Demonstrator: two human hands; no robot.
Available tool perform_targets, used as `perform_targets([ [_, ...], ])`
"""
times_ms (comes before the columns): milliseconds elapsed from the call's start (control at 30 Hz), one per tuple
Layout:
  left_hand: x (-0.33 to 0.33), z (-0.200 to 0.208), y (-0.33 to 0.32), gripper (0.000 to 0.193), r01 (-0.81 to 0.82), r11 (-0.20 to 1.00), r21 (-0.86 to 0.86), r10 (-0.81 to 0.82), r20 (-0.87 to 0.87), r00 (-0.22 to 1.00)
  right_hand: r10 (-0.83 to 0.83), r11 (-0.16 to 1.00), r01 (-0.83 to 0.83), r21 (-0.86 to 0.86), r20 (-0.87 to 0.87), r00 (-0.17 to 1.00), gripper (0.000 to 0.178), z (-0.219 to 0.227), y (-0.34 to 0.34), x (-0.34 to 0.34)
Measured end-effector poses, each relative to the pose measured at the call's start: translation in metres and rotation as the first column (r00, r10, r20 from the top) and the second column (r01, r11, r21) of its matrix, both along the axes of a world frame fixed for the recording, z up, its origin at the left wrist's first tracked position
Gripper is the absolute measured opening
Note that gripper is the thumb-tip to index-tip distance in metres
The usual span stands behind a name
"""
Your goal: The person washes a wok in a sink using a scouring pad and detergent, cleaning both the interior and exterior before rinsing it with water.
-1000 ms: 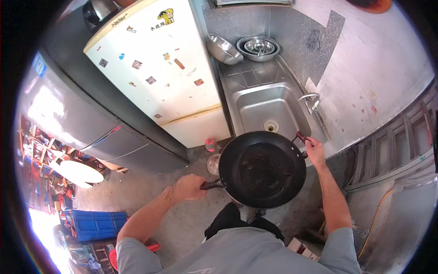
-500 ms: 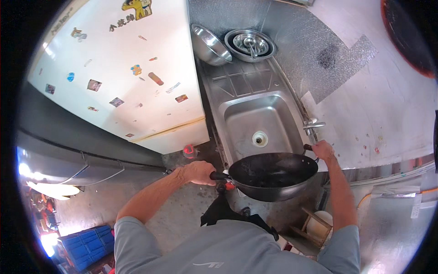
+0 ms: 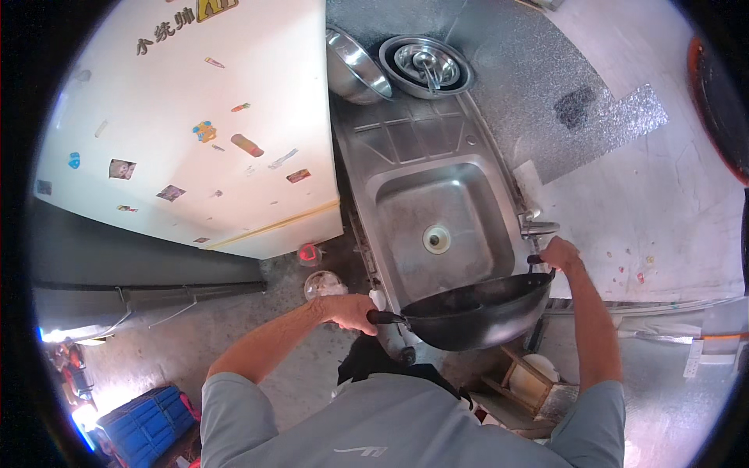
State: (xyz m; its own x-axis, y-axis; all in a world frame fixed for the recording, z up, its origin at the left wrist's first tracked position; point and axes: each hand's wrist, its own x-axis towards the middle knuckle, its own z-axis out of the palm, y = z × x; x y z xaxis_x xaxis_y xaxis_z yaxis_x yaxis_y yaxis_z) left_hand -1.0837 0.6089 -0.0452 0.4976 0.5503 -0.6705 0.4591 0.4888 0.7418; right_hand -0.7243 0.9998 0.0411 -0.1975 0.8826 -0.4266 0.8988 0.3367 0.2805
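Note:
A large black wok (image 3: 482, 318) hangs in the air at the near edge of the stainless steel sink (image 3: 413, 269), tipped so that its far rim is raised and its outer side shows. My left hand (image 3: 351, 313) is closed around the black handle on the wok's left. At the opposite side, my right hand (image 3: 562, 255) grips the small loop handle. Just beyond my right hand is the metal tap (image 3: 538, 228). The sink basin holds nothing visible but its round drain (image 3: 436, 239).
Metal bowls (image 3: 425, 66) with a ladle stand behind the drainboard, beside a leaning steel basin (image 3: 355, 66). A white fridge (image 3: 273, 109) covered in stickers borders the sink's left. A wooden stool (image 3: 530, 382) stands low right; a blue crate (image 3: 148, 427) lies lower left.
The wok has shifted slightly right and tilted, hiding much of its inside. Both hands moved with it, keeping hold. My view has turned a little, showing a clear container on the floor.

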Motion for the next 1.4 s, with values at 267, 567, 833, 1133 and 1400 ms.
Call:
perform_targets([
  [267,0.003,0.003,0.004,0.043,0.099,0.901,0.422,0.025,-0.279,0.960,-0.099,0.995,0.100,-0.010,-0.224,0.970,0.043,-0.039,-0.010,0.043],
  [567,0.008,0.008,0.000,0.038,0.049,0.968,0.245,0.070,-0.457,0.887,-0.382,0.924,0.224,-0.310,-0.737,0.557,0.032,-0.143,-0.021,0.031],
  [833,0.048,0.005,0.015,0.029,-0.147,0.941,0.306,0.319,-0.652,0.687,-0.202,0.968,0.205,-0.143,-0.931,0.305,0.030,-0.240,0.008,-0.003],
  [1133,0.082,-0.059,0.043,0.032,-0.319,0.888,0.330,0.459,-0.636,0.620,-0.165,0.985,0.005,-0.173,-0.932,0.323,0.020,-0.276,-0.064,0.070],
  [1400,0.131,-0.110,0.070,0.038,-0.404,0.850,0.338,0.519,-0.670,0.530,-0.527,0.848,-0.064,-0.526,-0.850,0.003,0.018,-0.230,-0.088,0.093],
])
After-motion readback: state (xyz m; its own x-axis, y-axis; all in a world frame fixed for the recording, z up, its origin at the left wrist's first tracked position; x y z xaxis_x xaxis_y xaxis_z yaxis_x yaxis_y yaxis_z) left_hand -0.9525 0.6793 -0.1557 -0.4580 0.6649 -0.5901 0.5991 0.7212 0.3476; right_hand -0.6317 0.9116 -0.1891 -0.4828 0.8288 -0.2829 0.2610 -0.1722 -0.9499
